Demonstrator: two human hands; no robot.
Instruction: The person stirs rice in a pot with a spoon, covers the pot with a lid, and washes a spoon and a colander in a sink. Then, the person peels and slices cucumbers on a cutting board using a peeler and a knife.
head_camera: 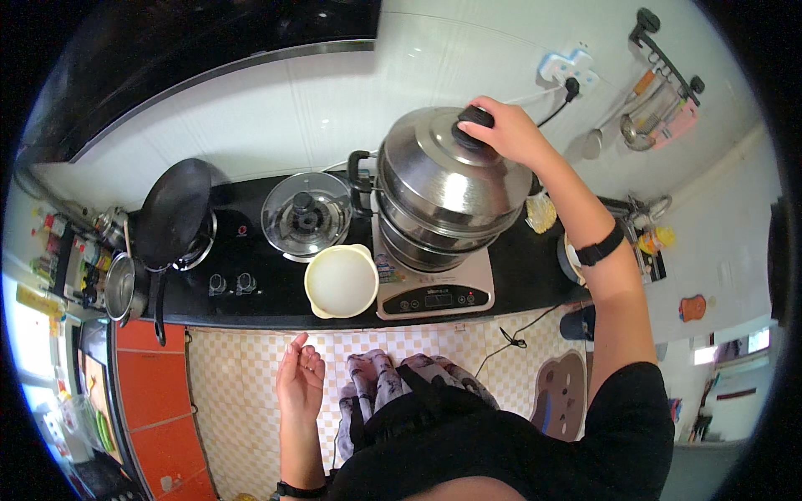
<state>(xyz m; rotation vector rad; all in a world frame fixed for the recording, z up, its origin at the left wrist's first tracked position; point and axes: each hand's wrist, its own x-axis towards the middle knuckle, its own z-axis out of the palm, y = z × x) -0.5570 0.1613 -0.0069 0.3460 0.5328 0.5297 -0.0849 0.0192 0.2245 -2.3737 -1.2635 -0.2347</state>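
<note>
My right hand (pixel 510 131) grips the black knob of a domed stainless steel lid (pixel 432 156), which rests on a tall steamer pot (pixel 420 247). The pot stands on an induction cooker (pixel 438 285) with a lit red light on its panel. My left hand (pixel 302 369), palm up with fingers slightly curled and holding nothing, is below the counter's front edge. Between that hand and the pot, a cream-coloured bowl (pixel 341 282) with a whitish content sits on the counter, beside the cooker. A glass lid (pixel 306 213) with a dark knob lies over the gas burner behind the bowl.
A black frying pan (pixel 175 213) is tilted on the left burner, with a small steel saucepan (pixel 122 285) beside it. Right of the pot are a yellowish packet (pixel 540 213) and a partly hidden pot (pixel 570 260). Utensils (pixel 639 128) hang from a wall rack; a plug (pixel 570 87) sits in the socket.
</note>
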